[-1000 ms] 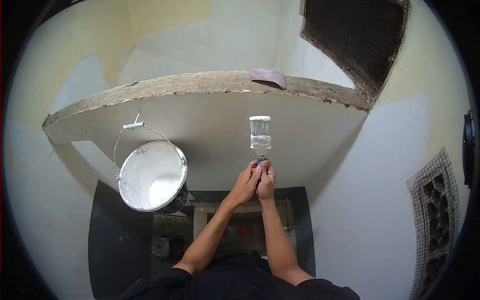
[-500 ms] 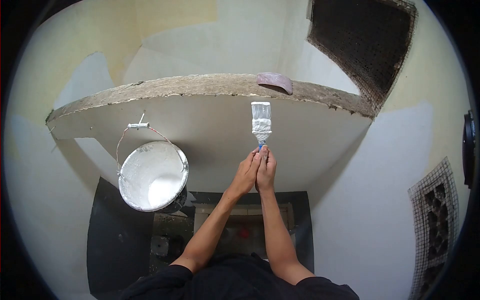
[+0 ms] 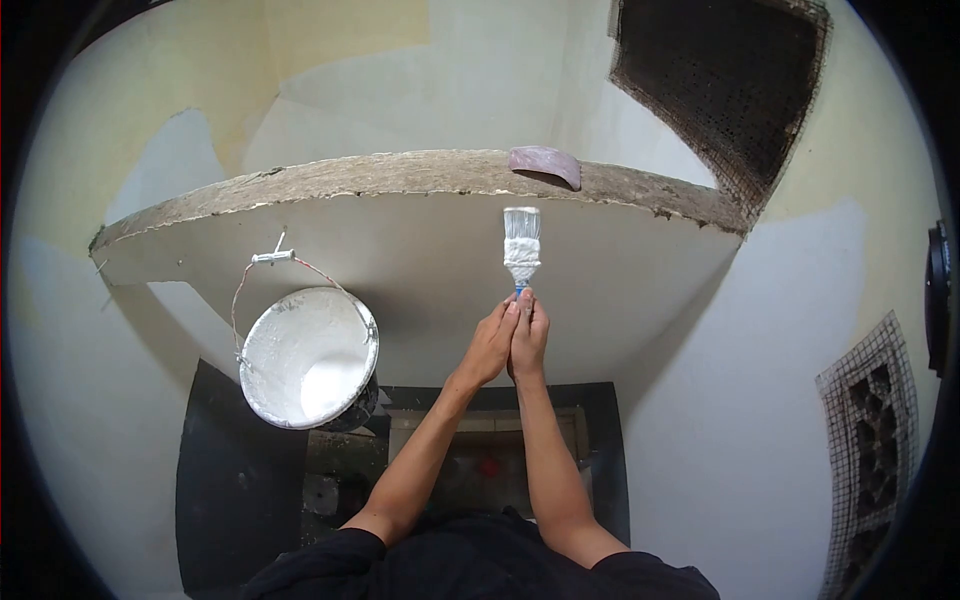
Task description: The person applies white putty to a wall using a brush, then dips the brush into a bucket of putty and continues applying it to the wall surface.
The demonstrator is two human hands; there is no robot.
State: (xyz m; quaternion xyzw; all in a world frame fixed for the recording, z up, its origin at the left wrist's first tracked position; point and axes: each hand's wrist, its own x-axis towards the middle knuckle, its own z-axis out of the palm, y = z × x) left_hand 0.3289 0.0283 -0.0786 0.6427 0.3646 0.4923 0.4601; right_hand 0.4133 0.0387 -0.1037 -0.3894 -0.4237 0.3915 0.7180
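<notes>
A flat paintbrush [image 3: 522, 250] points away from me, its bristles and ferrule coated in white paint. Around its blue handle, my left hand [image 3: 493, 338] and my right hand [image 3: 529, 338] are pressed together, both closed; most of the handle is hidden by the fingers. The bristle tip is just below the rough top edge of the wall. To the left hangs a paint bucket [image 3: 275, 345] with white paint in the bottom and smears over its inside. Its wire handle, with a white grip, is hooked on a nail in the wall.
A curved pinkish piece [image 3: 545, 165] rests on the rough wall top [image 3: 400, 175]. Wire mesh surrounds a dark opening [image 3: 715, 75] at upper right and a vent [image 3: 872, 440] at lower right. Partly painted walls stand on both sides; dark panels lie below.
The view has shifted slightly, and the bucket appears a little lower. Both hands keep their hold on the paintbrush, almost still.
</notes>
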